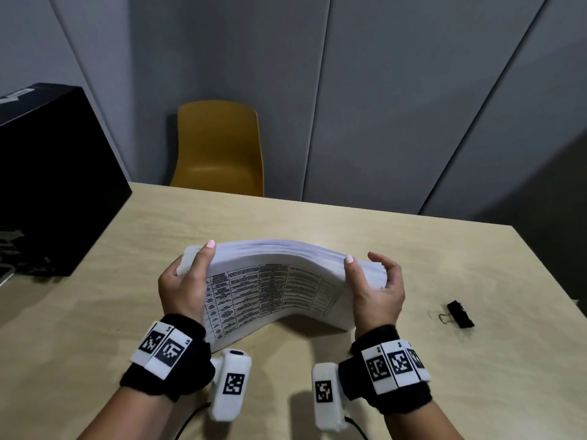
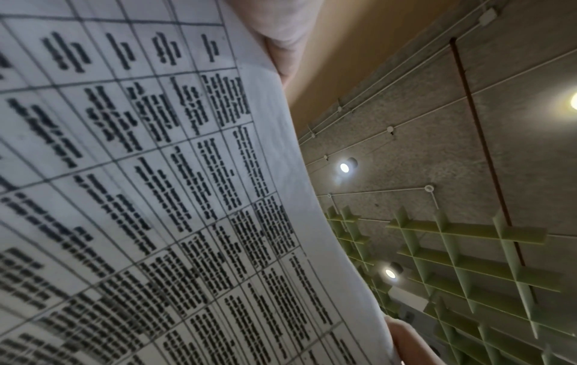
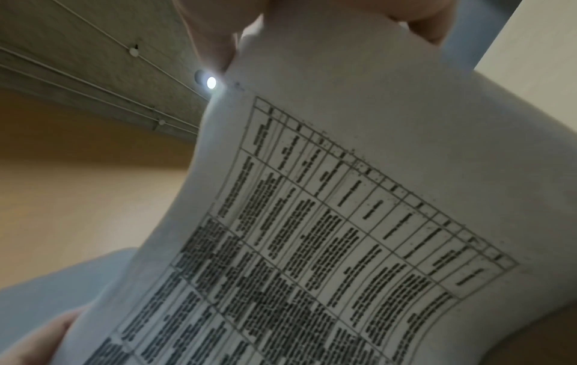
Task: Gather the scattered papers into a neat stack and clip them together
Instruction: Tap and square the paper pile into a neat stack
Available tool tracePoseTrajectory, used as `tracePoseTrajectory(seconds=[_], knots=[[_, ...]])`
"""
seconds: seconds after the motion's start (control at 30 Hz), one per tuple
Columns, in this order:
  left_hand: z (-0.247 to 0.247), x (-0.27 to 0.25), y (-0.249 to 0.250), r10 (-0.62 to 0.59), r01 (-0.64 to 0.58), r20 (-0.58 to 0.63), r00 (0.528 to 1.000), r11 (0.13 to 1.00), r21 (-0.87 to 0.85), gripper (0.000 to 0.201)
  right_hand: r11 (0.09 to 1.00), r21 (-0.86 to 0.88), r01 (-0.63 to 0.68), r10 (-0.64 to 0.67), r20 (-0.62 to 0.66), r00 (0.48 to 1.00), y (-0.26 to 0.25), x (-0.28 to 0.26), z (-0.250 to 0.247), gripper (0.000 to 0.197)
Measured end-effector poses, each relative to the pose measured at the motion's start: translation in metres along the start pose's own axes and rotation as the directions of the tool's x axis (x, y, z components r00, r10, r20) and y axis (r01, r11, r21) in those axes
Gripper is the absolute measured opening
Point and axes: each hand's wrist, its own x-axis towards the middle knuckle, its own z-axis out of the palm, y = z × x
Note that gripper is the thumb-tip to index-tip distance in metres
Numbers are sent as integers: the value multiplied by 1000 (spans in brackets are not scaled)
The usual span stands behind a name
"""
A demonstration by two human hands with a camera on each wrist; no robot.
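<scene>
Squaring step: left hand and right hand fingers curl around the bowed paper stack. Next move calls for fetching the binder clip from the tabletop.

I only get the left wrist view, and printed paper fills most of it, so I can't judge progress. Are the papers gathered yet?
Observer: Yes. Both hands hold one thick paper stack above the table, bowed upward in the middle.
Operator: Where is each hand?
Observer: The left hand grips the stack's left end, the right hand its right end, thumbs on the printed side.
Operator: Is the clip on?
Observer: Not yet. A black binder clip lies on the table, right of the right hand.
</scene>
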Motion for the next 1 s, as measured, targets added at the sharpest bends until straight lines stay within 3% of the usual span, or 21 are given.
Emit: tracePoseTrajectory(seconds=[0.3, 0.37, 0.4, 0.47, 0.53, 0.6, 0.73, 0.8, 0.9, 1.0], knots=[[-3, 0, 0, 36, -37, 26, 999, 999, 39, 49, 996, -23, 87, -86, 35, 996, -6, 2, 0, 50], [-6, -4, 3, 42, -42, 94, 995, 999, -1, 43, 983, -44, 177, -175, 54, 983, -9, 1, -2, 50], [-8, -6, 4, 42, -40, 138, 990, 999, -21, 31, 948, -118, 295, -289, 66, 955, -11, 0, -6, 50], [-14, -10, 6, 51, -46, 233, 971, 999, -24, 17, 743, -346, 573, -540, 196, 819, -18, -2, -13, 52], [-20, -8, 1, 81, -86, 300, 950, 996, 3, 36, 406, -544, 735, -623, 423, 658, -28, -2, -14, 53], [-26, -2, -1, 67, -85, 314, 947, 996, 42, 40, 209, -602, 770, -545, 583, 603, -39, -7, -9, 54], [-34, 8, -9, 84, -112, 348, 934, 992, 60, 39, 23, -638, 770, -261, 739, 620, -42, -16, 2, 66], [-33, 6, -7, 89, -112, 362, 928, 993, 41, 33, 11, -668, 744, -196, 728, 657, -42, -15, 2, 73], [-32, 2, -6, 100, -115, 391, 915, 993, 15, 30, 4, -663, 749, -162, 739, 654, -42, -12, 3, 76], [-35, 8, -10, 99, -119, 412, 906, 993, 25, 30, 58, -680, 731, -182, 713, 677, -48, -2, 2, 77]])
